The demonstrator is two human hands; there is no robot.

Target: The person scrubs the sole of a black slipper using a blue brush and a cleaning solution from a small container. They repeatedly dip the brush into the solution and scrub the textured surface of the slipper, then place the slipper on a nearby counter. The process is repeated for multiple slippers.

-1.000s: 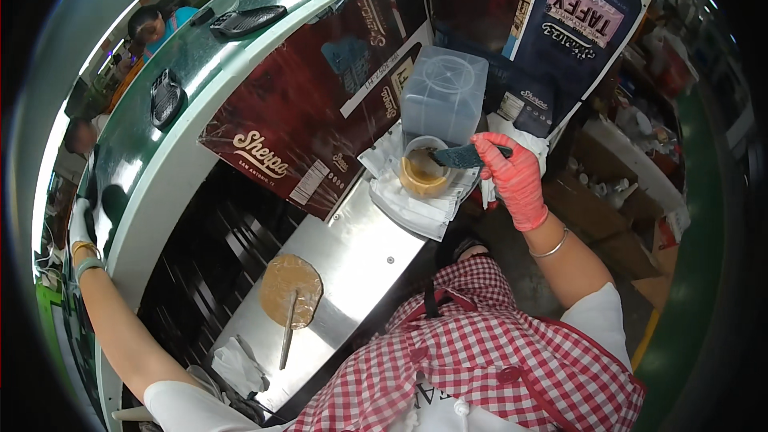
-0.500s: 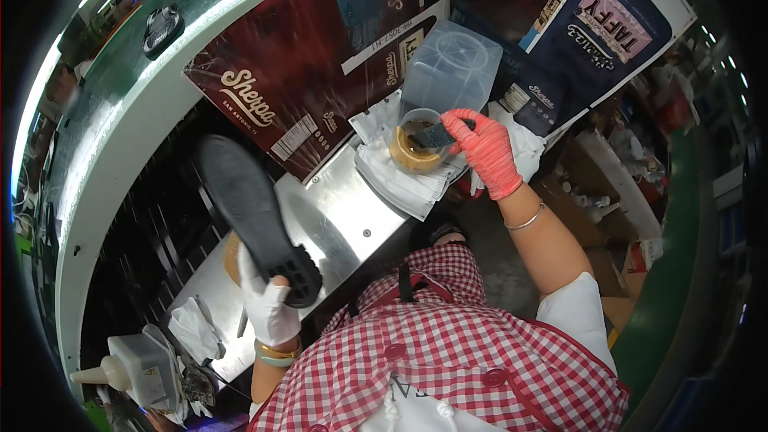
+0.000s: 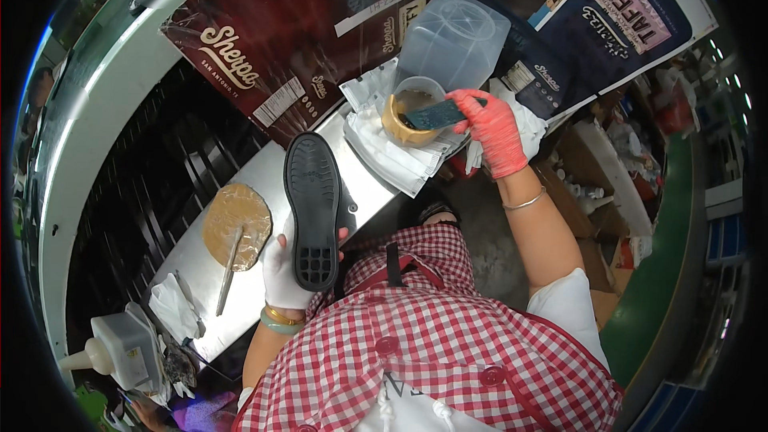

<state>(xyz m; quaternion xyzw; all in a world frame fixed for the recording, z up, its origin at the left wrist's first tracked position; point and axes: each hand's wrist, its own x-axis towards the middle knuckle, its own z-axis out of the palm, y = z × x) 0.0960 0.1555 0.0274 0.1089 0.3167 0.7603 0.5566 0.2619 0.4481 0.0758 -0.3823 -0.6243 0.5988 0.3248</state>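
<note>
My left hand, in a white glove with bare fingertips, is closed round the heel end of a black shoe sole. The sole's toe end points away from me, and its hollow heel grid shows. In a coral-red glove, my right hand grips a dark flat-handled tool. Its lower end dips into a clear plastic cup with yellow tape round it; that end cannot be made out. The cup sits on folded white cloths, against a larger translucent container.
On the metal bench lies a round tan pad with a thin stick across it. Farther left are crumpled white tissue and a squeeze bottle. Printed cardboard panels stand behind; cardboard boxes are at right.
The sole has moved right and nearer the cup, turning from a leftward tilt to nearly upright. The tan pad it was covering shows now. My right hand stays at the cup with the tool.
</note>
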